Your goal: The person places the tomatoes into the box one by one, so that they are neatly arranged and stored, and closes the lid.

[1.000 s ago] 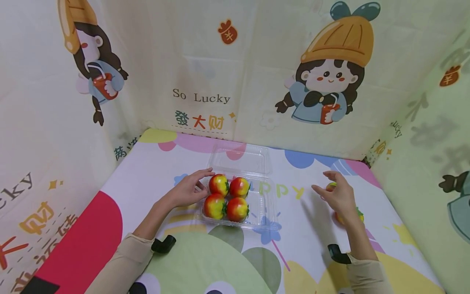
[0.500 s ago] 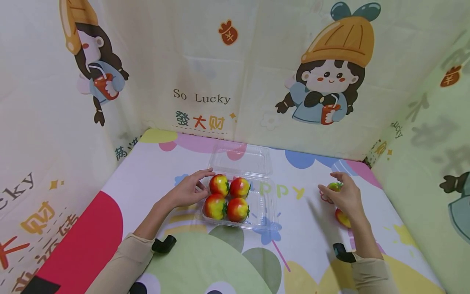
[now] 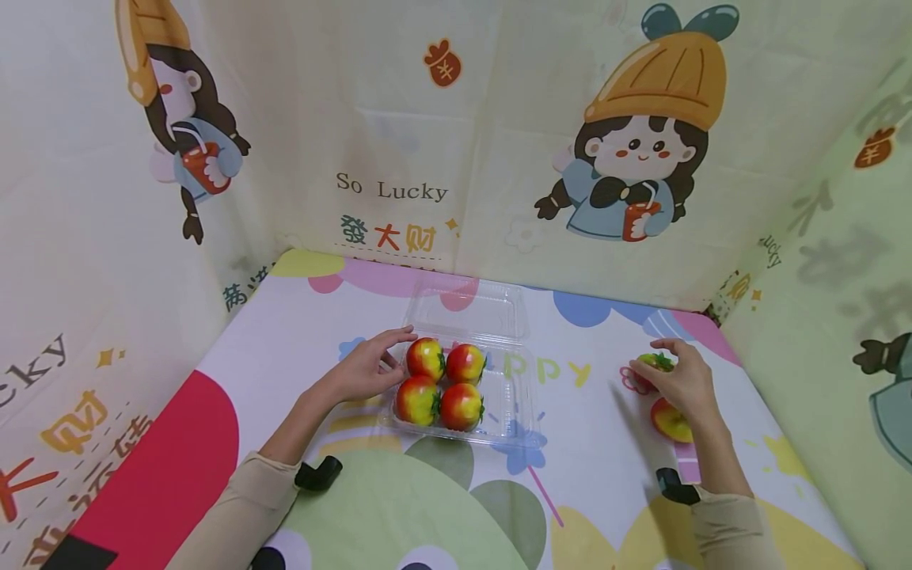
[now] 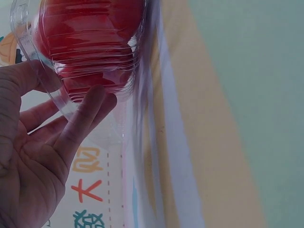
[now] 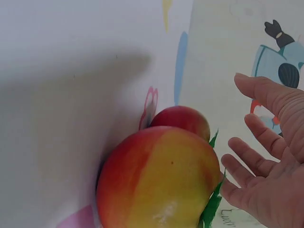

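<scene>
Several red-and-yellow round toy fruits (image 3: 463, 362) with green leafy tops sit in the left part of a clear plastic clamshell box (image 3: 509, 396), its lid (image 3: 463, 309) folded back. My left hand (image 3: 365, 366) holds the box's left rim; in the left wrist view its thumb and fingers lie on either side of that edge. Over at the right, my right hand (image 3: 685, 380) hovers above a fruit (image 3: 657, 362), thumb and fingers spread apart. Nearer me lies another fruit (image 3: 668, 421), partly hidden by that hand. The right wrist view shows this near fruit (image 5: 161, 180) large, overlapping the farther one (image 5: 183, 121).
A colourful printed cloth (image 3: 584, 443) covers the table. Pale printed fabric walls (image 3: 499, 158) enclose it at the back and on both sides. Each wrist wears a black camera mount (image 3: 319, 473).
My right hand has moved to the right and slightly toward me, uncovering more of the far fruit. The left hand and the box have stayed in place.
</scene>
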`<state>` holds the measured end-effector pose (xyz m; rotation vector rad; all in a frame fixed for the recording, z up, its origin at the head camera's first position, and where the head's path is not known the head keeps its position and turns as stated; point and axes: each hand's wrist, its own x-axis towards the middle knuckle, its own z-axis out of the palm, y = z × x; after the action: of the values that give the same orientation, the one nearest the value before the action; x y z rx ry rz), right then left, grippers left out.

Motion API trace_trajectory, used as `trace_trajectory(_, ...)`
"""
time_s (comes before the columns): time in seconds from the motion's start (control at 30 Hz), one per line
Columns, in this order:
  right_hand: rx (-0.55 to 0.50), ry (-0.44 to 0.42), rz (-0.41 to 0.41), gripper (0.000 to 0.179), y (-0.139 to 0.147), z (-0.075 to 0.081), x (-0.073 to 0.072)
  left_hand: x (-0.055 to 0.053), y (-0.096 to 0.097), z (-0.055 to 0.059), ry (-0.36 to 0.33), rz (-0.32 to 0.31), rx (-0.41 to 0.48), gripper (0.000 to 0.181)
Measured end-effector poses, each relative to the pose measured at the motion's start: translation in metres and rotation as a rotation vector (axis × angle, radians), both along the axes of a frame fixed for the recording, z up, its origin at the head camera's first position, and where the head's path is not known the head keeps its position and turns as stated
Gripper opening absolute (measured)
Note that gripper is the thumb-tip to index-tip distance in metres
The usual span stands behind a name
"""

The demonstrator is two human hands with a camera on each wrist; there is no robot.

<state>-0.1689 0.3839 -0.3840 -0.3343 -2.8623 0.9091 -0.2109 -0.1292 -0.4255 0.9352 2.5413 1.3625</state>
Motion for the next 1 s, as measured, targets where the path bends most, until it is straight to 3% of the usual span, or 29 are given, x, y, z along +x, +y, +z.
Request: trace_trajectory(1.0, 0.01, -0.151, 0.031, 0.071, 0.027, -0.006, -0.007, -0.001, -0.001, -0.002, 0.014, -0.005, 0.003, 0.056)
